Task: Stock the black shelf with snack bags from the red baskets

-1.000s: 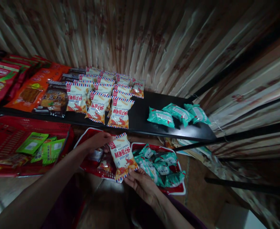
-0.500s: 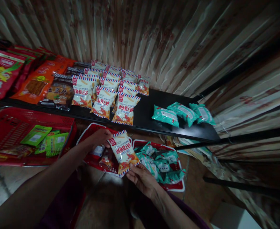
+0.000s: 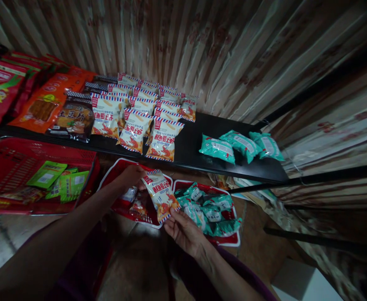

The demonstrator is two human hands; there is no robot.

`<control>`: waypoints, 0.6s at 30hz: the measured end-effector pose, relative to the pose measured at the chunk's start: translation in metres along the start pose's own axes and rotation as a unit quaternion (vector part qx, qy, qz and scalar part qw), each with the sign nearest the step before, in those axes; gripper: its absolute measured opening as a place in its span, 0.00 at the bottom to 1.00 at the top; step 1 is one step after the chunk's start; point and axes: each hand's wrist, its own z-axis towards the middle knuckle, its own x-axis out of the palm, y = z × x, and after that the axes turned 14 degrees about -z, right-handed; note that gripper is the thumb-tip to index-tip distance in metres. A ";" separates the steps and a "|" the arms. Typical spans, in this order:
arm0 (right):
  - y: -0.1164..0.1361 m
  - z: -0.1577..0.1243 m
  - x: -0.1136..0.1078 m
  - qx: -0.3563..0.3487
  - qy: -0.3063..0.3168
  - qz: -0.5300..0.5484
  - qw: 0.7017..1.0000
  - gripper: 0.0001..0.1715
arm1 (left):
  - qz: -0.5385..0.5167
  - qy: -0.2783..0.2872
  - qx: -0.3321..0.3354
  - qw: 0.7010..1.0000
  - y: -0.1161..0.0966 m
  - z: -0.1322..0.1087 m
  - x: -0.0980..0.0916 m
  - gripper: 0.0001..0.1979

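Observation:
A white snack bag (image 3: pixel 160 193) with a red-and-blue striped edge and an orange lower part is held between my hands, over a red basket (image 3: pixel 112 167) with a white rim. At its upper left corner, my left hand (image 3: pixel 133 176) has its fingers closed on the bag. My right hand (image 3: pixel 183 229) pinches the lower right corner between thumb and fingers. Inside that basket lie a snack packet (image 3: pixel 138 207) and a bluish-white packet (image 3: pixel 129 194), partly covered by my left arm and the bag. Matching white bags (image 3: pixel 163 140) stand in rows on the black shelf (image 3: pixel 189 156) above.
Three teal bags (image 3: pixel 217 149) lie at the shelf's right end. Another red basket (image 3: pixel 237 240) holds several teal bags. Green packets (image 3: pixel 73 185) lie in a red basket (image 3: pixel 42 144) at left. Brown, orange and red snack bags line the shelf's left. A black metal bar (image 3: pixel 333 177) stretches right.
The white bag has tilted slightly between my hands, both still gripping its corners. The whole view has shifted a little, with the shelf and baskets slightly higher in it.

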 end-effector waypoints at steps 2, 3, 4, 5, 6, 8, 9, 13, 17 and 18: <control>-0.002 -0.002 0.000 0.009 0.006 -0.002 1.000 0.22 | -0.001 -0.019 0.004 1.000 0.000 0.000 0.002 0.10; -0.003 -0.002 0.000 0.010 0.009 -0.005 1.000 0.22 | -0.001 -0.026 0.006 1.000 -0.001 0.000 0.003 0.10; -0.004 -0.002 0.000 0.007 0.010 -0.008 1.000 0.22 | -0.001 -0.029 0.008 1.000 -0.001 0.000 0.004 0.10; -0.005 -0.002 0.000 0.002 0.009 -0.007 1.000 0.23 | 0.000 -0.029 0.010 1.000 0.000 0.000 0.005 0.10; -0.005 -0.002 0.000 -0.003 0.005 -0.004 1.000 0.23 | 0.002 -0.029 0.014 0.999 0.000 0.000 0.006 0.10; -0.006 -0.001 -0.001 -0.007 -0.006 0.002 1.000 0.23 | 0.007 -0.027 0.020 0.999 0.001 0.000 0.006 0.10; -0.006 -0.001 -0.001 -0.007 -0.007 0.001 1.000 0.23 | 0.009 -0.027 0.024 0.999 0.002 0.000 0.006 0.10; -0.004 -0.002 -0.001 -0.011 0.009 -0.028 1.000 0.21 | 0.015 -0.023 0.036 0.999 0.007 0.004 0.003 0.10; -0.003 -0.006 0.001 -0.027 0.029 -0.077 0.996 0.20 | 0.028 -0.023 0.048 0.998 0.012 0.008 0.000 0.06; -0.003 -0.007 0.001 -0.030 0.032 -0.084 0.995 0.20 | 0.033 -0.022 0.050 0.998 0.013 0.009 -0.001 0.05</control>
